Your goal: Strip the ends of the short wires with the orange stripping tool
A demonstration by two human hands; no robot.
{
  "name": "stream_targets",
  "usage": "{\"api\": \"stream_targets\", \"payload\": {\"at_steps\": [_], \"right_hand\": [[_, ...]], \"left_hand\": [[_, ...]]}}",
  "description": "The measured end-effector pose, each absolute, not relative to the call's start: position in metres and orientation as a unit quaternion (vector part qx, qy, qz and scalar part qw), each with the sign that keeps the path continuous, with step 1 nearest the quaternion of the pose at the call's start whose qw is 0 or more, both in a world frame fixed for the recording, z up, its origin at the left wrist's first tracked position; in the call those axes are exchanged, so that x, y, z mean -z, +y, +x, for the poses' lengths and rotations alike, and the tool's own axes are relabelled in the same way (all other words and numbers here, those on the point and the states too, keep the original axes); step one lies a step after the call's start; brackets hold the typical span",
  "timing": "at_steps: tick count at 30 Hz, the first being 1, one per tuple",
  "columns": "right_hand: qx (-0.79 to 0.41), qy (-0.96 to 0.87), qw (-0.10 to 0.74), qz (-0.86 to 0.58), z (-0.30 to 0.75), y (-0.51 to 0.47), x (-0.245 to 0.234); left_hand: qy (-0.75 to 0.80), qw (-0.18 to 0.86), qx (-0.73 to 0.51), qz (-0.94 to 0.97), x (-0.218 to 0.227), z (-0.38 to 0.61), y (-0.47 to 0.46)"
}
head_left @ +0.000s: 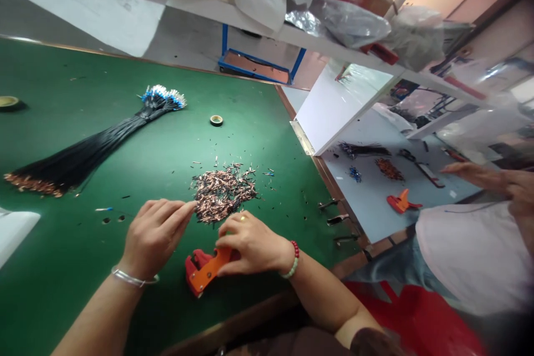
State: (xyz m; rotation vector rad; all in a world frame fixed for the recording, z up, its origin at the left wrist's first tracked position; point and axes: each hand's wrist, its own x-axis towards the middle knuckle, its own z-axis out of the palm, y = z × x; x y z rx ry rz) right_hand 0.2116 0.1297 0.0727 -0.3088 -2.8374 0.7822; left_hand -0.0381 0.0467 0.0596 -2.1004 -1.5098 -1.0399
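Note:
My right hand is wrapped round the handle of an orange and red wire stripper, whose head points left over the green tabletop. At the left edge of a pile of short copper-coloured and black wire offcuts, my left hand has its fingers pressed together, tips touching or just over the pile. What they pinch, if anything, is too small to make out. Beyond my left hand lies a tied bundle of black wires, with blue and silvery tips at one end and bare copper at the other.
A small tape roll lies behind the pile; another roll sits far left. White paper is at the left edge. At right, another person stands by a grey table with an orange stripper. A shelf hangs above.

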Motion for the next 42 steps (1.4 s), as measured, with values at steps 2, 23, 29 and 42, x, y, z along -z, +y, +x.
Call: {"api": "stream_targets", "payload": {"at_steps": [2,23,29,42], "right_hand": [[-0.328,-0.908,0.189,-0.181,0.21,0.137,-0.072],[-0.535,-0.707,0.346,-0.308,0.205,0.138,-0.065],[-0.517,-0.586,0.491,-0.385,0.222,0.172,-0.068],[-0.235,-0.854,0.326,-0.33,0.22,0.178,-0.053]], "left_hand": [[-0.518,0.158,0.362,-0.758,-0.058,-0.032,0.047],[-0.466,0.152,0.376,-0.786,-0.065,0.013,0.05],[-0.494,0.161,0.385,-0.762,-0.055,-0.009,0.046],[-0.53,0.227,0.362,-0.733,-0.043,-0.023,0.049]]}}
